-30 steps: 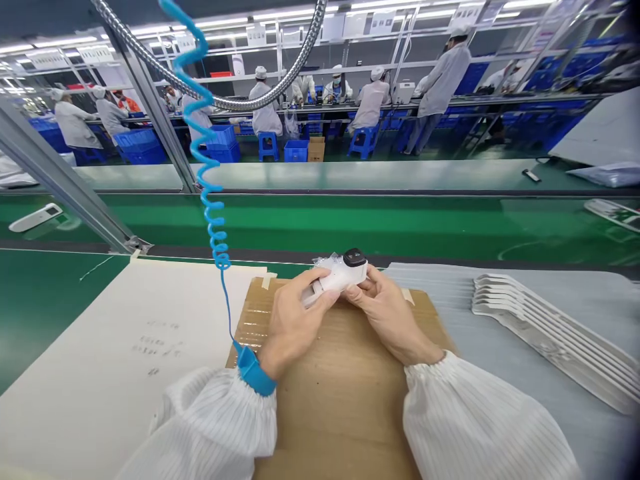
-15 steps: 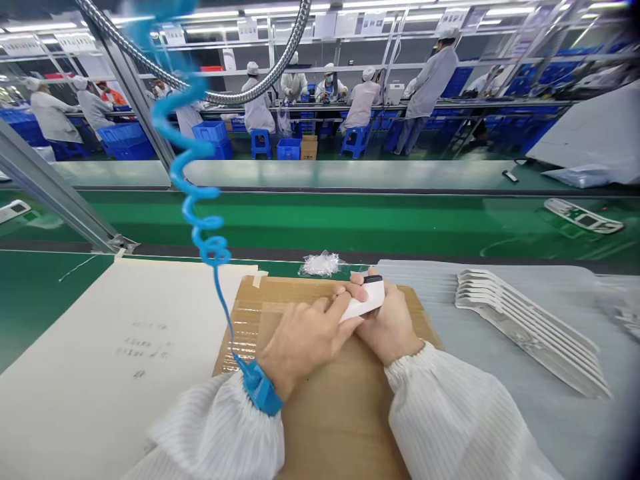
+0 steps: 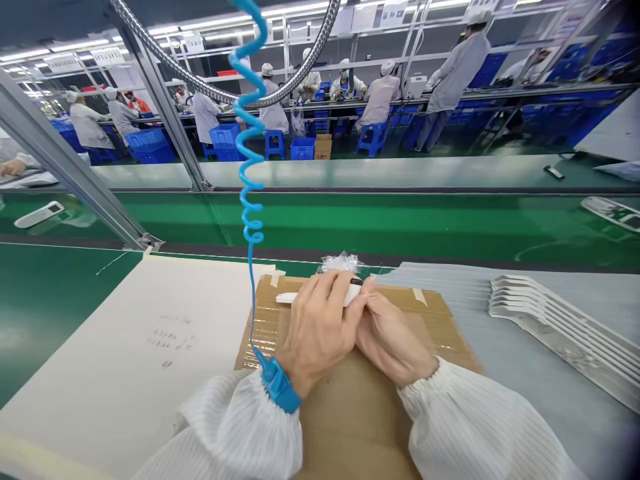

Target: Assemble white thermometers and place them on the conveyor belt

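Observation:
Over the cardboard (image 3: 365, 420), a slim white plastic device with a black end (image 3: 287, 298) lies nearly level in my two hands. My left hand (image 3: 320, 327) is wrapped over it from above, hiding its middle; a blue strap (image 3: 280, 385) with a coiled blue cord (image 3: 253, 160) circles that wrist. At the dark right end, my right hand (image 3: 393, 333) closes with thumb and fingers against the device. Its lower fingers are partly hidden behind my left hand. Just beyond my hands sits a crumpled clear plastic bag (image 3: 343, 262).
Several nested white plastic shells (image 3: 565, 333) lie on grey foam sheeting (image 3: 465, 313) at right. White paper with handwriting (image 3: 125, 333) covers the left side. Beyond runs a green conveyor belt (image 3: 350, 223) carrying white devices (image 3: 40, 215). A metal post (image 3: 80, 160) rises at left.
The white device has turned from a tilt to nearly level, its thin end now pointing left. My left hand has moved over its top. The view has shifted left.

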Tool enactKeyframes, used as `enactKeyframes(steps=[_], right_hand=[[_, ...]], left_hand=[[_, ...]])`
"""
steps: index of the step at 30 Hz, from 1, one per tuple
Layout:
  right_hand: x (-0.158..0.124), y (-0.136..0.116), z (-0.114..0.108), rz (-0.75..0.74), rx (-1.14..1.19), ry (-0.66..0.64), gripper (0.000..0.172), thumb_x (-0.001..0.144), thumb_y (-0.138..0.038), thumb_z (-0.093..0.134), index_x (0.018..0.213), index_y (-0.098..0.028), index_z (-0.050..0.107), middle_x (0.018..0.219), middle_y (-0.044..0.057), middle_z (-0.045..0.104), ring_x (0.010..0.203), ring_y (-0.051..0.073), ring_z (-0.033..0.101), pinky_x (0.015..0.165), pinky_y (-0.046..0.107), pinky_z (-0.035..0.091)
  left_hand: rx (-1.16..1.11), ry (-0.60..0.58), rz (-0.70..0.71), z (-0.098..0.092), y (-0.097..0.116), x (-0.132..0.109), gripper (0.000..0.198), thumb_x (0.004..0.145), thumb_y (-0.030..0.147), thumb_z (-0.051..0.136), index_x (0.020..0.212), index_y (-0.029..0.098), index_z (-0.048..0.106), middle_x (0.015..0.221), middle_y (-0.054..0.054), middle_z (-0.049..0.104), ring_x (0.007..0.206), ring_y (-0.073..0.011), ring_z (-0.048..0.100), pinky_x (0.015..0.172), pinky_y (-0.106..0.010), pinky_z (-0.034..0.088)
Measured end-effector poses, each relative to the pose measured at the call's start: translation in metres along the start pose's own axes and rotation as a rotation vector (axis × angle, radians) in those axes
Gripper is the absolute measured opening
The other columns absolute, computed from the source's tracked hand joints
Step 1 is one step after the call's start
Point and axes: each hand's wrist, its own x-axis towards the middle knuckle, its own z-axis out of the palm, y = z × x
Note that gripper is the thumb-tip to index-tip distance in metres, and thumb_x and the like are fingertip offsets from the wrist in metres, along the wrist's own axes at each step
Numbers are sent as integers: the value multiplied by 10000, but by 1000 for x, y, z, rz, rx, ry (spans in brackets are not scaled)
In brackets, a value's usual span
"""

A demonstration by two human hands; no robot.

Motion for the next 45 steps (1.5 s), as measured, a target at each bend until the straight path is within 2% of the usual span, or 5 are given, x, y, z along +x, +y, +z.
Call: enactKeyframes(steps=[12,23,27,37,45], right_hand=[[11,-27,-20,-29,58,57,252,943,-465,690,894,-218,698,929,28,665,1047,200,660,1065,356,537],[10,-22,-20,-108,-76,19,305,933,-468,719,1107,-218,737,1264,73,739,1246,213,652,1131,373,500],[14,-19,-25,-38,-91,173,239,916,-389,758,1069,-205,750,1255,94,746,1043,181,720,944,296,597],[16,-21,-26,4,-47,207,138,829,-169,825,947,-178,755,1006,59,758,844,133,708,758,212,610],[19,-18,-31,-5,-13,212,236,795,-126,832,1001,-195,738,1198,87,761,892,145,743,768,224,639]], left_hand=[[-75,-241,-146,-13,-25,1,347,1064,441,440,1215,223,664,1121,-74,759,1027,-250,684,909,-403,500],[-822,-408,-1030,-21,-30,18,417,1024,521,406,787,198,523,551,39,512,372,-64,302,391,-227,170],[-1037,-149,-1009,-32,-43,23,233,952,412,581,957,187,522,710,14,595,437,-46,397,429,-197,225],[-99,50,-969,-58,-155,79,319,824,71,624,1136,134,599,894,-95,699,748,-213,652,751,-358,487],[79,109,-830,-41,-167,100,290,872,124,671,1150,90,595,1310,-185,624,1237,-300,582,1096,-508,410]])
